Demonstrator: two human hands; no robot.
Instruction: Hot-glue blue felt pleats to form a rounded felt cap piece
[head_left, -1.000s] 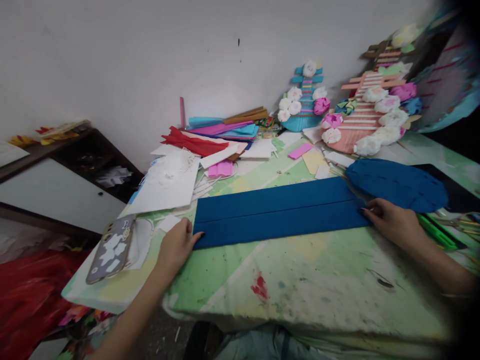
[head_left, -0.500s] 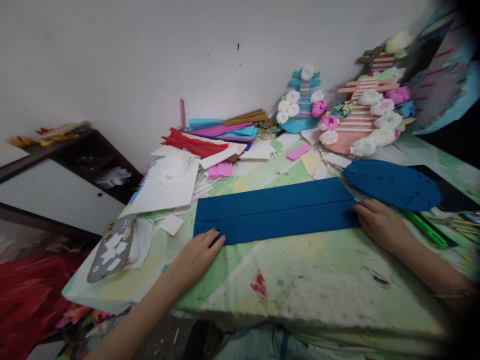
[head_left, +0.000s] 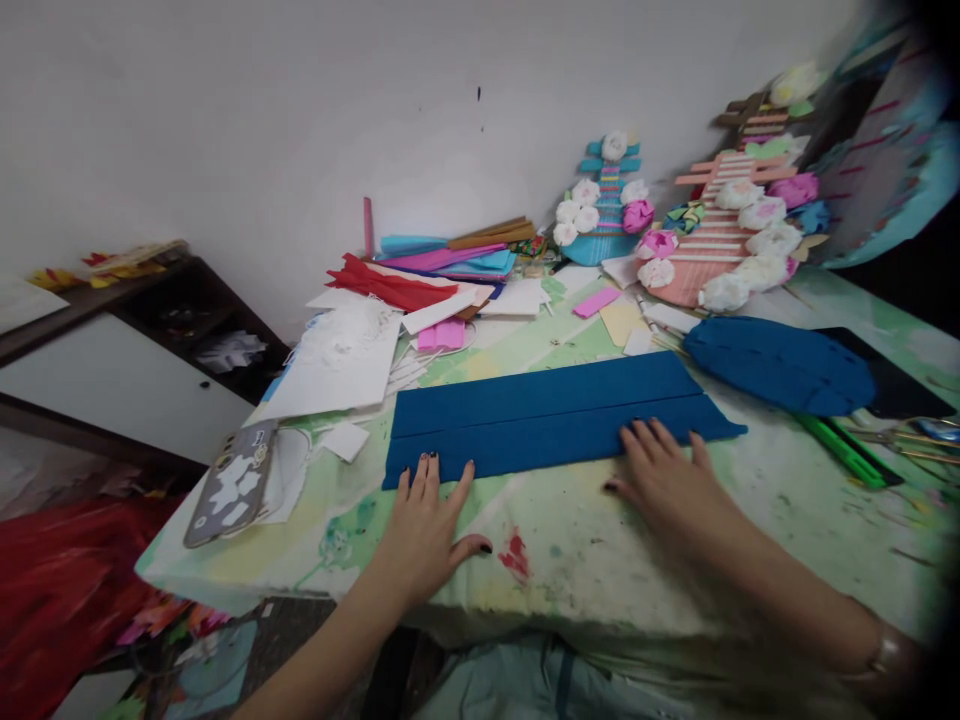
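A long dark blue folded sheet (head_left: 547, 410), perhaps crepe paper, lies flat on the table in front of me, with a line running along its length. My left hand (head_left: 426, 525) is open, its spread fingertips resting on the sheet's near left edge. Nearer the right end, my right hand (head_left: 667, 475) lies open with fingers apart, fingertips on the near edge. The sheet's near right corner sticks out past my right fingers. Just beyond the right end is an oval dark blue piece (head_left: 780, 365), overlapping a flat black item (head_left: 907, 375).
A green cutter (head_left: 847, 450) lies at the right. On the left are a phone (head_left: 232, 485) and a white board (head_left: 330, 370) with paper scraps. Coloured paper (head_left: 450, 260) is piled at the back, beside lute-shaped crafts (head_left: 604, 210) with paper flowers. A cabinet (head_left: 127, 370) stands left.
My right hand has moved left from the sheet's right end to its near edge. My left hand's fingers have spread, with the thumb now out. The sheet's near right corner now shows.
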